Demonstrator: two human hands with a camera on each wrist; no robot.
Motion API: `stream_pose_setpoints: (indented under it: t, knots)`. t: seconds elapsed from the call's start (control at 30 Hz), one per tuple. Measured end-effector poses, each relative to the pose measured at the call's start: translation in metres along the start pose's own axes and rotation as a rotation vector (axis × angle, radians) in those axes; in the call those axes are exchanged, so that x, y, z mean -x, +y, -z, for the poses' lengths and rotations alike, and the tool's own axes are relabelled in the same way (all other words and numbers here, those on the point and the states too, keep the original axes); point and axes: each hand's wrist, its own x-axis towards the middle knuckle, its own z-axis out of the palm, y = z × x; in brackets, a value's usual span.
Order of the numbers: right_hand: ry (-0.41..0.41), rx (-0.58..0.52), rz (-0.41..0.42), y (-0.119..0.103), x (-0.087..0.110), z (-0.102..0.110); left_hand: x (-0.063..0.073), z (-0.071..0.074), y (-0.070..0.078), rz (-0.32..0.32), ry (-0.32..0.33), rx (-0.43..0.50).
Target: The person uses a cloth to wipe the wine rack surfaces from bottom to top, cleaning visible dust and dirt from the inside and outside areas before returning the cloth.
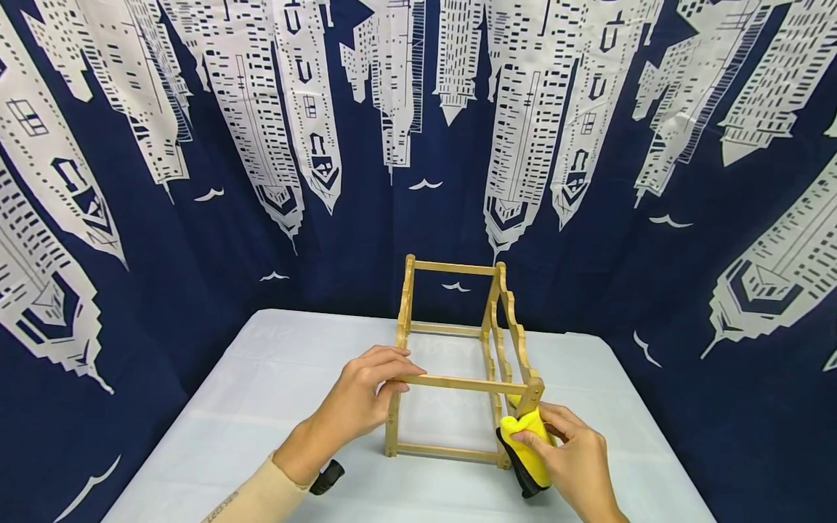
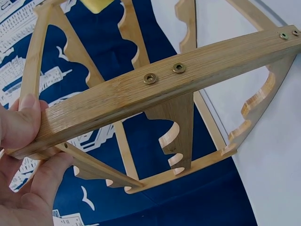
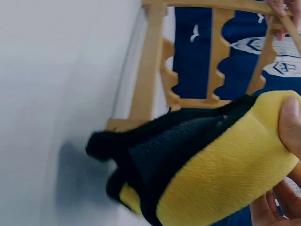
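Observation:
A light wooden rack (image 1: pixel 458 383) with scalloped notched rails stands on the table. My left hand (image 1: pixel 368 396) grips its near upper left corner, the thumb on one side of the bar and fingers on the other. In the left wrist view, brass-coloured screws (image 2: pixel 150 78) show along the bar (image 2: pixel 108 96). My right hand (image 1: pixel 578 450) pinches a yellow cloth (image 1: pixel 538 457) with a black border at the near right post, just below the rack's upper right corner. The folded cloth (image 3: pixel 230 165) hangs down with its dark side partly showing and covers part of that post.
The rack stands on a white-covered table (image 1: pixel 261 385). Close behind it hangs a navy curtain (image 1: pixel 366 240) printed with white buildings and birds. A small black object (image 1: pixel 327 477) shows beside my left wrist.

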Motion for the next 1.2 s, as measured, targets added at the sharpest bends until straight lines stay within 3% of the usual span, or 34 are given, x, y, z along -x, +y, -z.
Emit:
stream_pose_setpoints:
  t: [0.13,0.37,0.47,0.9,1.2]
  knots:
    - [-0.049,0.062,0.011,0.007,0.003,-0.006,0.000,0.001,0.001,-0.003,-0.005,-0.007]
    - [-0.402,0.217,-0.176,0.035,0.007,-0.032,0.003,-0.001,-0.001,0.002,-0.020,-0.006]
    - [-0.447,0.234,-0.209,0.042,0.008,-0.039,0.002,-0.003,-0.002,-0.007,-0.031,0.000]
    - [-0.216,0.121,-0.177,0.036,0.018,-0.039,0.001,0.004,0.002,0.002,-0.029,-0.035]
    - [0.120,0.030,-0.083,0.010,0.009,-0.018,-0.001,0.002,0.001,-0.023,-0.024,-0.040]
